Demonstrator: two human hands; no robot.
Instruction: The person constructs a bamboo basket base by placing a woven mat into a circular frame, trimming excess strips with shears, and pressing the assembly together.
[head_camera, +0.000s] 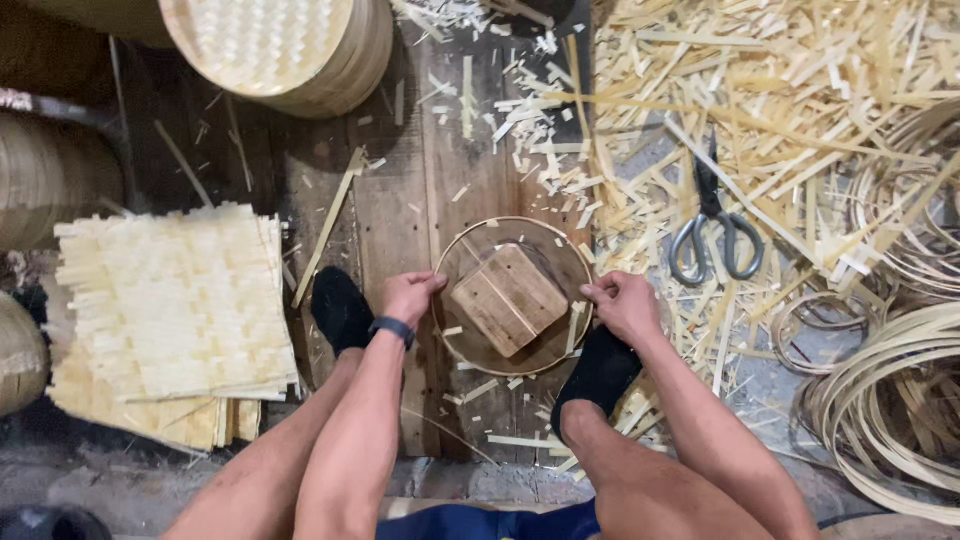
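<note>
Thin bamboo ring (512, 296) is pinched at opposite rims by left hand (408, 296) and right hand (622, 303); probably light, springy, best gripped there.

Bamboo-weaving workshop, floor-level work area, pale bamboo strip offcuts (800, 90) strewn about, stacked square woven bamboo mats (175, 300), coiled bamboo hoops (900, 400), grey-handled metal scissors (712, 230), round woven basket lids (280, 45).

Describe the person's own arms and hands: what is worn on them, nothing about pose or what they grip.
Both arms are bare, with no sleeves in view. The left hand is bare, without a glove, and a dark band, like a watch or fitness strap, circles its wrist. The right hand is bare too, with no glove, band or ring that can be made out.
</note>
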